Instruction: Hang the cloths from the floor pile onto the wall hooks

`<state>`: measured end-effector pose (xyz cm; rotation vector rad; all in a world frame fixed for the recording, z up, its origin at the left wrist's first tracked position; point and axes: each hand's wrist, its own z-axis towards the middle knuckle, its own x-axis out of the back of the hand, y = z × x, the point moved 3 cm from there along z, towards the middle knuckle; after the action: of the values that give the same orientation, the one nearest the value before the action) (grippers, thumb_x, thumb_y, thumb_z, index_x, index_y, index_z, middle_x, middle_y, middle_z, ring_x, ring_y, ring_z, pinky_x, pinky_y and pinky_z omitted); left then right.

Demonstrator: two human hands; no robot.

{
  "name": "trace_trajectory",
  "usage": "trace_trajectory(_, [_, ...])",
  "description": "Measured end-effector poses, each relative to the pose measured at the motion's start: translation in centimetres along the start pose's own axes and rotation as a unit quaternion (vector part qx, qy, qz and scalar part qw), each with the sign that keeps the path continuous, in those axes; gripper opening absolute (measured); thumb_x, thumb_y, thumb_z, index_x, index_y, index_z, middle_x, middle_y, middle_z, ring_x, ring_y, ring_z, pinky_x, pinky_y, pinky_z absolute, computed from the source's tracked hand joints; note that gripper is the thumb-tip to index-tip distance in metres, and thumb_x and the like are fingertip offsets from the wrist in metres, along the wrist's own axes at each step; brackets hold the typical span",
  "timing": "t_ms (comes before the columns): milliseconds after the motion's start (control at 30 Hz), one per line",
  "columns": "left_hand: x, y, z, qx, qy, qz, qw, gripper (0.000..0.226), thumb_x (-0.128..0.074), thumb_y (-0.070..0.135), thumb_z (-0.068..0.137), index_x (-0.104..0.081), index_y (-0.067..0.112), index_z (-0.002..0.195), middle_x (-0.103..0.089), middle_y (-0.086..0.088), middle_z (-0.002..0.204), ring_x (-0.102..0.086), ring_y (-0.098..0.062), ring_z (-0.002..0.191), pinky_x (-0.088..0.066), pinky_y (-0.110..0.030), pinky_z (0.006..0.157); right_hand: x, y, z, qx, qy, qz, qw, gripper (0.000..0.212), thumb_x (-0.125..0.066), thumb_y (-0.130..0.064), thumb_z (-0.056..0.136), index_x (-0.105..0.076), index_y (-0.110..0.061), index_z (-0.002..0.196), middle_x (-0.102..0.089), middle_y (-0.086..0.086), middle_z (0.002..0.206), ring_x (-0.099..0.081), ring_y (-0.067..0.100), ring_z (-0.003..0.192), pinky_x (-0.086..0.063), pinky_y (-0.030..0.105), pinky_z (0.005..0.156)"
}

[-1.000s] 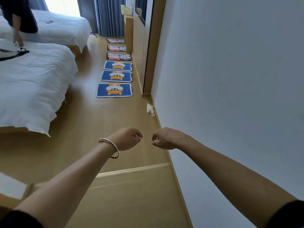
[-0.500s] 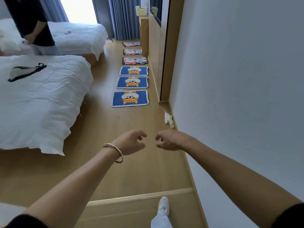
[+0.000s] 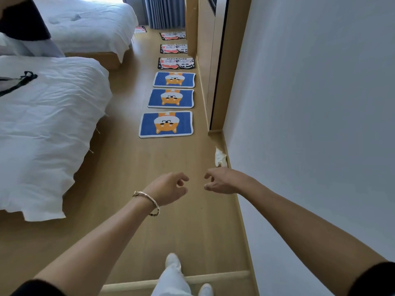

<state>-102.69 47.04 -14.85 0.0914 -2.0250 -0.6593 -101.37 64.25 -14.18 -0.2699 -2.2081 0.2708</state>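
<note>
Since 0.5 s ago the view has pushed fwd. The wooden threshold strip (image 3: 213,276) on the floor sits lower in frame, and a 2nd white shoe (image 3: 205,289) has come in at the bottom edge near the first shoe (image 3: 173,260). Both hands' fingers have loosened from the fists of 1 s ago.

Far L: the near bed (image 3: 49,124) w/ a rumpled white duvet and a black strap (image 3: 19,82) lying on it. Behind it is a 2nd bed (image 3: 89,26), and a dark-clothed person (image 3: 21,20) is mostly cut off at the top-L corner.

The L hand (image 3: 168,188), w/ a bracelet (image 3: 149,201) on the wrist, is held out over the wooden floor (image 3: 119,178), fingers loosely curled, gripping nothing. Ahead of it a row of mats runs away along the floor: 3 blue dog-print mats, nearest one (image 3: 166,124), then black-edged mats (image 3: 176,63) toward the grey curtain (image 3: 164,11).

The R hand (image 3: 222,181) is just beside the L hand w/ a small gap btwn them, not touching. It is also loosely curled & holds nothing.

Task item: a white crumpled cloth (image 3: 220,158) lies on the floor against the skirting, just beyond the R hand.

Far R: a plain white wall (image 3: 310,124), w/ a wood panel (image 3: 213,71) further along it.
</note>
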Motion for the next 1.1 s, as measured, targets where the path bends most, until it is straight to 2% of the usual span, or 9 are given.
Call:
trace_trajectory(167, [2.5, -1.0, 8.4, -0.006, -0.026, -0.002, 1.0, 0.036, -0.056, 0.032, 0.09, -0.054, 0.026, 0.126, -0.059, 0.006, 0.115, -0.056, -0.011, 0.1, -0.042, -0.022, 0.086, 3.9, 0.9, 6.7, -0.007, -0.024, -0.002, 1.0, 0.05, -0.048, -0.036, 0.096, -0.04, -0.019, 0.143, -0.047, 0.007, 0.143, -0.049, 0.024, 0.125, -0.043, 0.035, 0.101])
trace_trajectory(267, [5.0, -1.2, 14.7, -0.023, -0.029, -0.012, 0.999, 0.035, -0.056, 0.032, 0.09, -0.054, 0.027, 0.125, -0.059, 0.007, 0.114, -0.055, -0.009, 0.094, -0.043, -0.021, 0.084, 8.3, 1.9, 10.8, -0.025, -0.009, 0.002, 1.0, 0.05, -0.048, -0.036, 0.097, -0.04, -0.019, 0.143, -0.046, 0.006, 0.144, -0.049, 0.023, 0.125, -0.042, 0.033, 0.098])
trace_trajectory(500, [12.5, -1.3, 28.4, -0.054, -0.041, -0.029, 0.997, 0.033, -0.054, 0.029, 0.091, -0.054, 0.026, 0.124, -0.057, 0.01, 0.108, -0.056, -0.009, 0.097, -0.045, -0.022, 0.083, 18.5, 3.3, 19.6, -0.083, 0.022, 0.04, 0.995, 0.047, -0.045, -0.027, 0.098, -0.04, -0.017, 0.143, -0.043, 0.005, 0.147, -0.046, 0.023, 0.128, -0.039, 0.027, 0.093])
trace_trajectory(633, [13.3, -1.0, 33.4, -0.07, -0.076, -0.025, 0.994, 0.031, -0.053, 0.029, 0.091, -0.056, 0.026, 0.122, -0.057, 0.011, 0.105, -0.057, -0.009, 0.096, -0.046, -0.023, 0.084, 19.3, 4.2, 24.2, -0.103, -0.041, 0.013, 0.994, 0.046, -0.045, -0.032, 0.096, -0.044, -0.019, 0.14, -0.042, 0.01, 0.146, -0.054, 0.025, 0.117, -0.047, 0.034, 0.094])
trace_trajectory(700, [13.9, -0.8, 36.1, -0.076, -0.085, -0.021, 0.993, 0.031, -0.053, 0.03, 0.091, -0.056, 0.027, 0.121, -0.058, 0.01, 0.106, -0.057, -0.009, 0.098, -0.047, -0.024, 0.086, 20.5, 5.1, 26.4, -0.107, -0.045, 0.012, 0.993, 0.047, -0.046, -0.033, 0.095, -0.045, -0.018, 0.14, -0.047, 0.01, 0.142, -0.056, 0.025, 0.115, -0.049, 0.035, 0.093])
trace_trajectory(833, [14.8, -0.7, 41.4, -0.069, -0.092, -0.021, 0.993, 0.03, -0.053, 0.029, 0.091, -0.056, 0.026, 0.122, -0.059, 0.008, 0.111, -0.057, -0.009, 0.098, -0.044, -0.021, 0.085, 23.3, 7.2, 30.8, -0.099, -0.042, 0.029, 0.994, 0.048, -0.046, -0.031, 0.096, -0.043, -0.016, 0.142, -0.048, 0.009, 0.142, -0.053, 0.025, 0.12, -0.045, 0.033, 0.095])
trace_trajectory(967, [14.4, -1.5, 46.6, -0.03, -0.102, -0.026, 0.994, 0.032, -0.054, 0.027, 0.091, -0.056, 0.024, 0.123, -0.059, 0.006, 0.113, -0.057, -0.011, 0.103, -0.041, -0.02, 0.085, 24.5, 9.7, 36.7, -0.073, -0.079, 0.022, 0.994, 0.045, -0.045, -0.029, 0.097, -0.046, -0.013, 0.139, -0.053, 0.009, 0.137, -0.054, 0.025, 0.118, -0.042, 0.03, 0.087])
trace_trajectory(1100, [13.3, -1.7, 52.4, 0.02, -0.094, -0.051, 0.994, 0.032, -0.056, 0.024, 0.09, -0.057, 0.021, 0.122, -0.057, 0.001, 0.116, -0.058, -0.015, 0.101, -0.042, -0.022, 0.084, 26.0, 12.8, 43.9, -0.048, -0.118, 0.0, 0.992, 0.043, -0.045, -0.028, 0.097, -0.05, -0.011, 0.136, -0.054, 0.011, 0.135, -0.054, 0.027, 0.118, -0.045, 0.035, 0.093])
